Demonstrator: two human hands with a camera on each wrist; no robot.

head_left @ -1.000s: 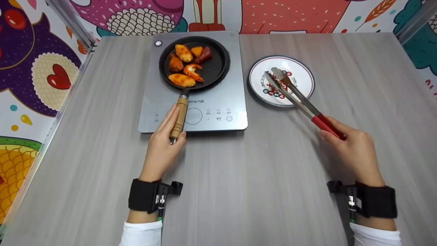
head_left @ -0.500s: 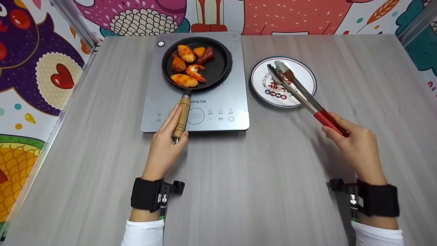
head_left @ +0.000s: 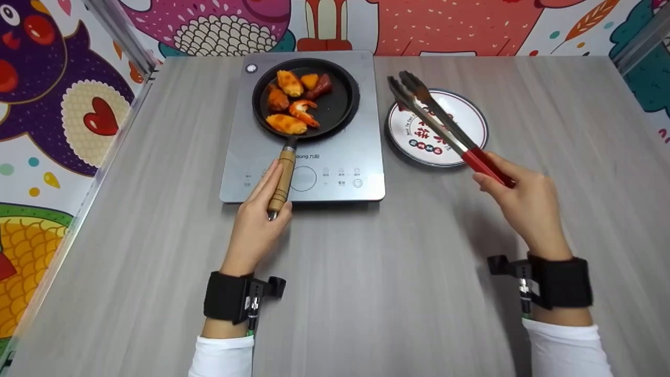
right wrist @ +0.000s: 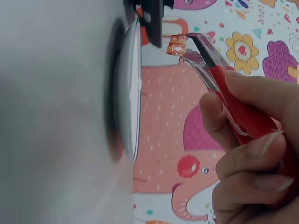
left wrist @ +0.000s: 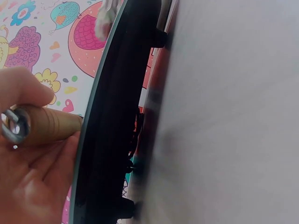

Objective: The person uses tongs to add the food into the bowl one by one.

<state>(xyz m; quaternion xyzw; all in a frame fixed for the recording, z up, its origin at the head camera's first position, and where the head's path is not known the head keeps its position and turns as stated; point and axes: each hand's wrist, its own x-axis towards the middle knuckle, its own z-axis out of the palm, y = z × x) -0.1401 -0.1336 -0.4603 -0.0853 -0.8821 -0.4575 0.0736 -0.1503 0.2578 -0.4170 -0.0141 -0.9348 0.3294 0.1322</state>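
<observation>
My left hand (head_left: 255, 225) holds the wooden handle (head_left: 282, 180) of a small black frying pan (head_left: 337, 110), which sits on a silver induction cooker (head_left: 345, 152). Orange-brown chunks, a shrimp (head_left: 303, 112) and a dark red piece (head_left: 320, 87) lie in the pan, mostly on its left side. In my right hand (head_left: 528, 207) are metal tongs with red grips (head_left: 488, 166), raised over the white printed plate (head_left: 466, 112). Seen from the right wrist, a glossy reddish-brown food piece (right wrist: 176, 45) is pinched between the tong tips, above plate height.
The cooker's front panel carries touch controls (head_left: 341, 183). A grey wood-grain table (head_left: 398, 293) bears everything, bounded at the back and left by walls with cartoon prints (head_left: 445, 31). Plate and cooker stand side by side with a narrow gap.
My right hand has lifted the tongs off the plate and shifted them left and away from me, with the food piece in their tips. The left hand stays on the handle.
</observation>
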